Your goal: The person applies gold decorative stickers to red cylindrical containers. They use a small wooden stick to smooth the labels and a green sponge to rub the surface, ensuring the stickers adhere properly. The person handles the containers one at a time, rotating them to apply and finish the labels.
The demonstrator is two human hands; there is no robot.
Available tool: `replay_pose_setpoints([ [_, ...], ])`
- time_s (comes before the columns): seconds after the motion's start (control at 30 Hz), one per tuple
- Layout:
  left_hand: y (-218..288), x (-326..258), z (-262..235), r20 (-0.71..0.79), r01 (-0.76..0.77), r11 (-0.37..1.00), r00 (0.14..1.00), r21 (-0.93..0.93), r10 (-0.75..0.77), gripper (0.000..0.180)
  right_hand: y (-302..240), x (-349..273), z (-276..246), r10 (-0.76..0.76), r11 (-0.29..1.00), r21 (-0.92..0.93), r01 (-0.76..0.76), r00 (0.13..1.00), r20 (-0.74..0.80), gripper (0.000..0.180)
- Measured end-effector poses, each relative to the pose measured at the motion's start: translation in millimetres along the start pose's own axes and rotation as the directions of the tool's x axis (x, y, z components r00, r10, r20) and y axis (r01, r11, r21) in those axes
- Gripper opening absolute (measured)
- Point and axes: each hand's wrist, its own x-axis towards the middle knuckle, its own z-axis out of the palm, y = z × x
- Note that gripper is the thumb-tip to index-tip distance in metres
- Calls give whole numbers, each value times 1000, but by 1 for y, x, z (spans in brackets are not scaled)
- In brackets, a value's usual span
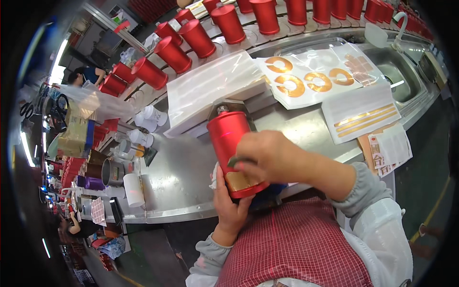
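Head view, and the red bottle (229, 136) is out over the front edge of the steel counter (181, 162), tilted, neck toward the far edge! The left hand (230, 208) cups it low on the side, fingers curled round; the right hand (267, 155) is closed on a small dark tool (234, 161), right by the gold label (239, 181) near the base, touching or just above, I can't tell. Beyond the bottle sits a white-covered block (210, 86); sheets of gold rings (294, 101) spread right of it, toward the sink (409, 86). More red bottles (229, 24) line the far edge.
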Motion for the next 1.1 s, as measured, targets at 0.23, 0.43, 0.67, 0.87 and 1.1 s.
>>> replay_pose_setpoints([
  [0.23, 1, -1, -1, 4, 7, 1000, 1000, 9, -7, 83, -22, 28, 0, 105, 984, -175, -25, 879, 466, 16],
  [0.43, -3, -2, -1, 7, -15, 999, 1000, 34, 15, 89, -26, 18, -8, 175, 981, -154, -118, 882, 437, 19],
  [0.67, -4, -7, 0, 6, 58, 998, 998, 5, -58, 90, -6, -22, 2, -189, 980, -55, 191, 981, 45, 20],
  [0.87, -2, -5, -2, 46, 54, 998, 998, -21, -53, 91, 23, -30, 3, -152, 987, -75, 144, 981, -121, 17],
  [1.1, 3, 2, 0, -5, -53, 983, 998, 178, 55, 94, 19, -39, -3, -77, 943, 324, 70, 997, 9, 19],
])
